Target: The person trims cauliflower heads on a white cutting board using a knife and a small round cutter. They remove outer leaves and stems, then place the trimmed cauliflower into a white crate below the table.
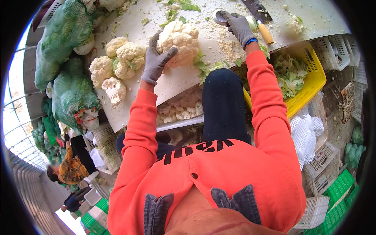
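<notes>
My left hand, in a grey glove, grips the left side of a large cauliflower head on the white tabletop. Its thumb lies across the front of the curds. My right hand, gloved too, holds a round, ring-like metal tool over the table, right of the cauliflower. Beside that hand lies a large knife with a dark blade and a wooden handle. Several smaller cauliflower pieces are grouped left of my left hand.
Green mesh sacks of vegetables crowd the table's left side. Below the edge sits a container of florets. A yellow crate with leaf trimmings stands at right, near white mesh netting. Two people are at far left.
</notes>
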`<act>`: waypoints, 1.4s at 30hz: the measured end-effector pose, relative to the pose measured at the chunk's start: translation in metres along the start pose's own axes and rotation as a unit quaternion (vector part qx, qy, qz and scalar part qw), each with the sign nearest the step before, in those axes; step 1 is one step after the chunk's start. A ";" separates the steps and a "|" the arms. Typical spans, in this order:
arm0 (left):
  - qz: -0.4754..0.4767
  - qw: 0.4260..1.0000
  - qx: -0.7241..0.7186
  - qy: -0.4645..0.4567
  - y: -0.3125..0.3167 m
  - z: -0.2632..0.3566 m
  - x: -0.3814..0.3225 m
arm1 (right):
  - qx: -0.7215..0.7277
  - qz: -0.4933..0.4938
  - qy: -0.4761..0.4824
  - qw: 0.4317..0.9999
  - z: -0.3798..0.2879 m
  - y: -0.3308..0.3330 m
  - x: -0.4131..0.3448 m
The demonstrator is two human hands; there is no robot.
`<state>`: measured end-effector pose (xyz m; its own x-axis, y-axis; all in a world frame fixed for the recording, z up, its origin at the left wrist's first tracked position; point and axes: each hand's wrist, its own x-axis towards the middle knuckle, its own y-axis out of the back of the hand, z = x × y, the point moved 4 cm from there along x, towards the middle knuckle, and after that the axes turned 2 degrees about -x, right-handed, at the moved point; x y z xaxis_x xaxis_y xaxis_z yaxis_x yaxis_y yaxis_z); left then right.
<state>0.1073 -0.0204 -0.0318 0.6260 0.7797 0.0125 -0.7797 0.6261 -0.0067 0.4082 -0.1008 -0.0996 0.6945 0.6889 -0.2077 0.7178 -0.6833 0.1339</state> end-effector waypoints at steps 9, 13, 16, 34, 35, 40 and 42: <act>0.019 0.999 0.042 -0.002 0.017 -0.010 0.010 | -0.056 -0.110 0.106 0.987 -0.025 -0.018 -0.020; 0.049 0.997 0.065 -0.003 0.021 -0.012 0.013 | -0.206 -0.056 0.011 0.977 -0.010 -0.021 -0.015; 0.025 0.998 0.058 0.011 0.021 -0.011 0.015 | -0.027 -0.057 0.072 0.995 -0.015 -0.024 -0.010; 0.037 0.994 0.097 -0.033 -0.004 0.007 0.015 | -0.098 -0.248 0.085 0.960 -0.034 -0.030 -0.020; 0.059 0.994 0.091 0.007 -0.002 0.005 0.015 | -0.128 -0.263 0.050 0.955 -0.029 -0.031 -0.024; 0.110 0.992 0.010 0.066 -0.005 -0.002 0.019 | -0.044 -0.132 0.138 0.981 -0.033 -0.022 -0.042; 0.115 0.991 0.039 0.049 -0.008 -0.002 0.020 | -0.065 -0.224 0.077 0.969 -0.025 -0.029 -0.050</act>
<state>0.1264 -0.0094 -0.0337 0.4260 0.9014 -0.0774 -0.8987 0.4315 0.0786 0.3541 -0.1095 -0.0691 0.3043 0.9439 -0.1279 0.9422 -0.2786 0.1862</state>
